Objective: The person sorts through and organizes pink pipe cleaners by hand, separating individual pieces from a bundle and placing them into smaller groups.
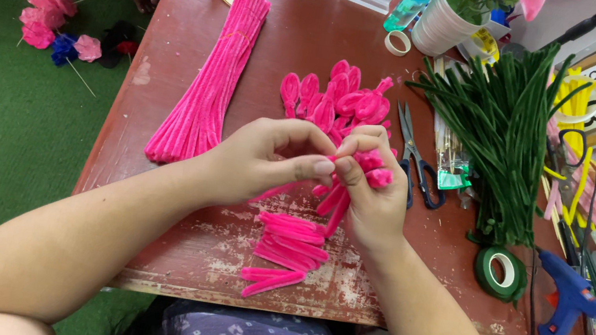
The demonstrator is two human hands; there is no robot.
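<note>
Two bare forearms rise from the bottom edge and meet above the worn red table (pixel 168 83). The left hand (pixel 263 162) curls inward, thumb and forefinger pinched on a bent pink pipe cleaner piece (pixel 361 171). The right hand (pixel 370 191) faces it, fingers closed around the same pink cluster, its stems hanging below the palm. Folded pink pieces (pixel 286 257) lie just beneath the hands, finished loops (pixel 337 98) beyond them.

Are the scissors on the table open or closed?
Open: the scissors lie flat on the table, their blades spread apart in a narrow V.
</note>
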